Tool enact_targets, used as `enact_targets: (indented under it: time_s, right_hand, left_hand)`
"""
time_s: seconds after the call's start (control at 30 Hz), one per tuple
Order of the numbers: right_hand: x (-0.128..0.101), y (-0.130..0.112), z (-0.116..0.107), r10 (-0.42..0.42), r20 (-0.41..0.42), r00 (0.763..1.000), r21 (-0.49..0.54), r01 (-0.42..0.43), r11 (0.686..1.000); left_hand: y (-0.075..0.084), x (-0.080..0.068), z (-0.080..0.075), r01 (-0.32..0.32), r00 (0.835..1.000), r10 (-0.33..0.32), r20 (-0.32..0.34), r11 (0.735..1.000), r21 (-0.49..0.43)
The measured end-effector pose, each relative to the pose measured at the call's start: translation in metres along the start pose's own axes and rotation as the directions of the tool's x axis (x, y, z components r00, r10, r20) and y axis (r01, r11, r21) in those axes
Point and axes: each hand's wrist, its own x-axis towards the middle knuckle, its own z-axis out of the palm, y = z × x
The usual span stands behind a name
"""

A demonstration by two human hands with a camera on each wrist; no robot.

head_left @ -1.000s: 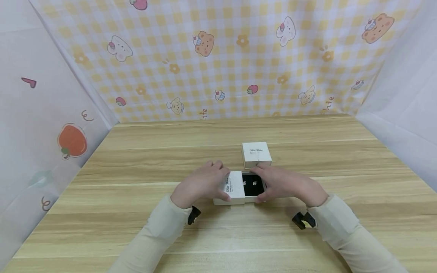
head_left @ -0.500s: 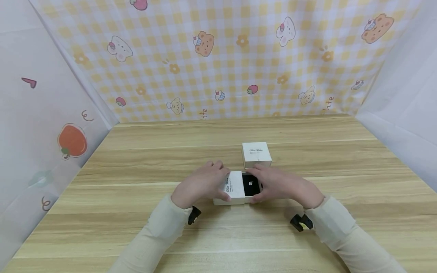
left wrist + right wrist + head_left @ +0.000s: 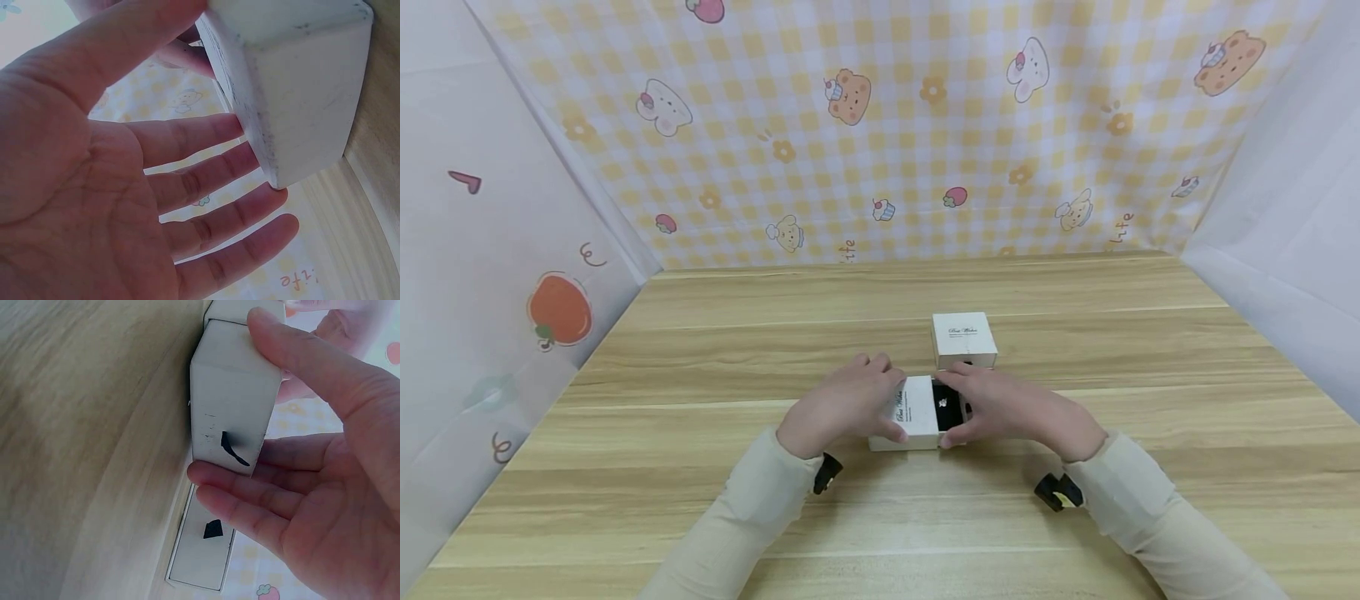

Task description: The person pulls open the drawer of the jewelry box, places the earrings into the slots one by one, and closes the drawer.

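Note:
A small white jewellery drawer box lies partly slid open at the table's middle. My left hand (image 3: 846, 408) grips its printed outer sleeve (image 3: 919, 410), thumb on the near side and fingers on the far side; the sleeve's closed white end (image 3: 306, 100) shows in the left wrist view. The drawer (image 3: 231, 394) juts out to the right, a black ribbon tab (image 3: 234, 450) on its end face. My right hand (image 3: 1015, 404) pinches it between thumb and fingers. On the drawer's black insert (image 3: 952, 417) a small shiny stud (image 3: 943, 402) shows; the rest is hidden inside the sleeve.
Behind the drawer stands a second white box (image 3: 964, 335), closed and printed with script, close to my right fingers. The wooden table (image 3: 760, 317) runs back to a yellow checked cloth (image 3: 887, 150), with white cloth at both sides.
My right hand has moved left, sliding the drawer deeper into the sleeve; one of the two studs seen earlier is now covered. My left hand and the sleeve have stayed still.

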Motion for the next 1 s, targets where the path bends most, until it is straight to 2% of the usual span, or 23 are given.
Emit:
enact_targets:
  time_s: [0.7, 1.0]
  right_hand:
    - [-0.0001, -0.0061, 0.0023, 0.009, -0.022, 1.000, -0.024, -0.010, 1.000]
    - [0.0005, -0.0044, 0.0029, 0.013, -0.011, 1.000, 0.010, -0.013, 1.000]
  left_hand:
    - [0.0009, -0.0017, -0.0002, 0.003, 1.000, -0.003, -0.005, 1.000, 0.006]
    - [0.0013, -0.0020, -0.0006, 0.006, 1.000, -0.006, -0.001, 1.000, -0.003]
